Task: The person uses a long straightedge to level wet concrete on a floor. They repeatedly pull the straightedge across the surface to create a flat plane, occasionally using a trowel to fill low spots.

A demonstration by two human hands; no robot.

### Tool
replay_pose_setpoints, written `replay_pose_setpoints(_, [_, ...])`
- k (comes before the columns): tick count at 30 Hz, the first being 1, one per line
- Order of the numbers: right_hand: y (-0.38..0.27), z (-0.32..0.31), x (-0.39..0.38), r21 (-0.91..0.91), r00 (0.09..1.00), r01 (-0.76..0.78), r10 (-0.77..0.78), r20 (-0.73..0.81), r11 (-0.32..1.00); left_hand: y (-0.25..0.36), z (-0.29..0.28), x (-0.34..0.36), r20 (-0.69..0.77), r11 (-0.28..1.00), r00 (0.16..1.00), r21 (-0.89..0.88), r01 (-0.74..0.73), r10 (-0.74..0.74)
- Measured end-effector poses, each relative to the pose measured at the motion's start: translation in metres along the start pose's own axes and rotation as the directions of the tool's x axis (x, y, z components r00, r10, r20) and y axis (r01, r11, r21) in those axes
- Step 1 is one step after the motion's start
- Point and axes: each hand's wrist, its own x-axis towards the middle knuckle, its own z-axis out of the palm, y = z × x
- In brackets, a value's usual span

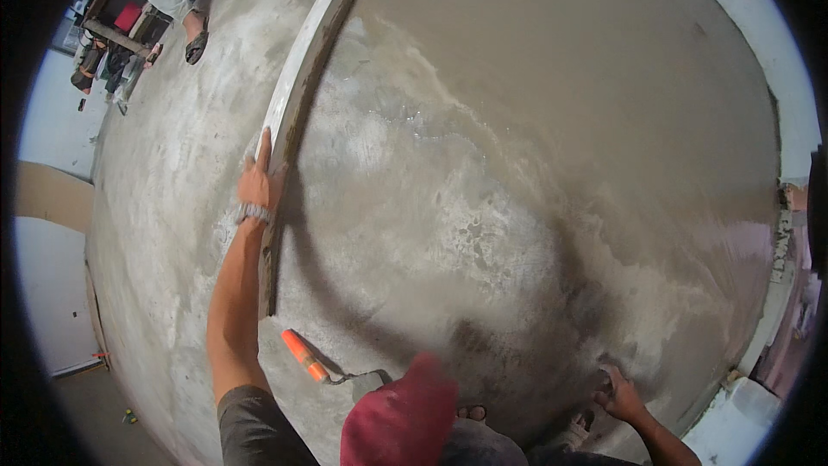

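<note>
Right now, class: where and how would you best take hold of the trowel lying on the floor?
Probably by its orange handle, coming from the upper left: the trowel lies flat, handle free and pointing that way, while its blade end sits partly hidden behind the red cap.

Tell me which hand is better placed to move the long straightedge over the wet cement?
The left hand. It already rests on the long straightedge, fingers along its edge. The right hand is far away, pressed on the wet cement floor.

We see a long grey straightedge (297, 112), smeared with cement, lying flat on the wet floor and running from the top middle down to the lower left, curved only by the lens.
</note>
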Motion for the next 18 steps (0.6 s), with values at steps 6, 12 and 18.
replay_pose_setpoints(6, [-0.025,-0.019,0.016,0.052,0.998,-0.069,0.069,-0.013,0.996,0.043,-0.001,0.042,0.201,0.995,0.974,0.038,0.094,-0.1])
replay_pose_setpoints(12, [-0.027,-0.017,-0.003,0.012,0.992,-0.124,0.123,0.023,0.992,0.043,-0.014,-0.03,0.243,0.995,0.966,-0.013,0.097,-0.091])
replay_pose_setpoints(18, [0.003,-0.001,0.001,0.063,1.0,-0.022,0.021,0.021,0.998,0.05,0.002,0.029,0.111,1.0,0.994,0.01,0.02,-0.021])
